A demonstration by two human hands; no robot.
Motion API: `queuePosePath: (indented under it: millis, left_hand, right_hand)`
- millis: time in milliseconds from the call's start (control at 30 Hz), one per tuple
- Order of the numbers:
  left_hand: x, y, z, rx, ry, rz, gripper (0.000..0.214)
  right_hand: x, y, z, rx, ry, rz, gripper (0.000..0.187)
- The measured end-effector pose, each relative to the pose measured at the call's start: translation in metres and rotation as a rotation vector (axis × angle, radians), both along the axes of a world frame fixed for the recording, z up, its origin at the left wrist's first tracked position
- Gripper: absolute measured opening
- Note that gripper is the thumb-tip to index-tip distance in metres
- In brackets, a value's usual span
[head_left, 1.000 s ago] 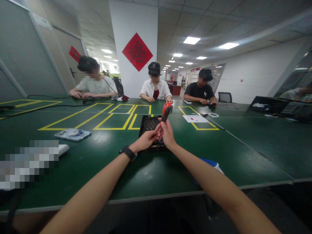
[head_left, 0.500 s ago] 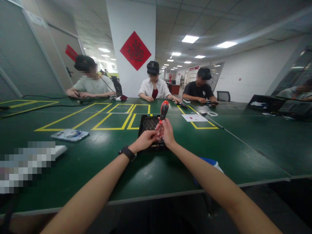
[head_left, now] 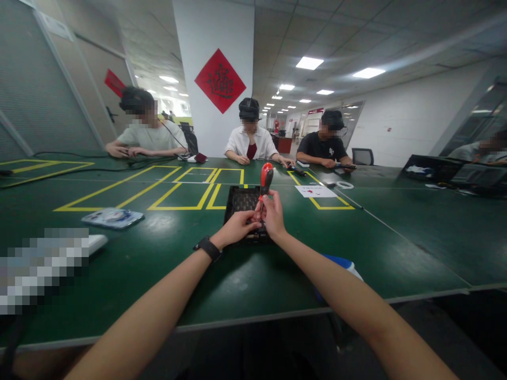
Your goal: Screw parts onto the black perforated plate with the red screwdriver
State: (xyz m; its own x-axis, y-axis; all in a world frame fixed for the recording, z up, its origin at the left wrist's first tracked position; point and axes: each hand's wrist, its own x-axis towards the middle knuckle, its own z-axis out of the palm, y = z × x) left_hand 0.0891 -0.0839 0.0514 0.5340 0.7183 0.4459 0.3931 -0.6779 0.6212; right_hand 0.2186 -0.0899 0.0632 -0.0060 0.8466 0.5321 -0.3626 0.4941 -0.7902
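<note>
A screwdriver (head_left: 266, 178) with a red and black handle stands nearly upright, handle up, over a black plastic tray (head_left: 234, 199). Its shaft is pinched in the closed fingers of my right hand (head_left: 274, 214). My left hand (head_left: 238, 226), with a dark watch on the wrist, is closed beside it, its fingertips meeting the right ones near the lower shaft. What the left fingertips hold is too small and covered to make out. Both hands are over the tray's near right part, and they hide the screwdriver's tip.
On the green table (head_left: 158, 285), a phone-like item (head_left: 113, 217) lies left, a blue and white object (head_left: 343, 262) by my right forearm. A paper sheet (head_left: 317, 191) and a white ring (head_left: 344, 185) lie farther right. Several people sit across the table.
The fingers have shifted slightly around the screwdriver, which stays upright over the tray. My hands have otherwise kept their place.
</note>
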Motion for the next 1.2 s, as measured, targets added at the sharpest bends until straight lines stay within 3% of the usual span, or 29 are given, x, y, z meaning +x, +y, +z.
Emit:
queuePosePath:
  millis: [333,533,833,967,1200]
  left_hand:
    - [0.001,-0.001,0.002,0.076,0.028,-0.093,0.017]
    - [0.001,-0.002,0.003,0.029,0.037,0.0,0.018]
    - [-0.001,-0.001,0.002,0.046,-0.016,-0.083,0.015]
    - [0.0,-0.002,0.002,0.14,-0.031,-0.034,0.02]
    - [0.004,-0.018,0.017,0.501,0.174,0.232,0.034]
  right_hand:
    - [0.002,0.0,0.003,-0.001,-0.03,0.009,0.024]
    - [0.0,-0.002,0.004,0.015,0.021,0.011,0.024]
    - [0.0,-0.004,0.005,0.005,-0.025,-0.001,0.025]
    - [-0.002,-0.008,0.007,0.077,-0.016,-0.062,0.026]
    - [-0.006,-0.019,0.012,0.22,-0.074,-0.179,0.024]
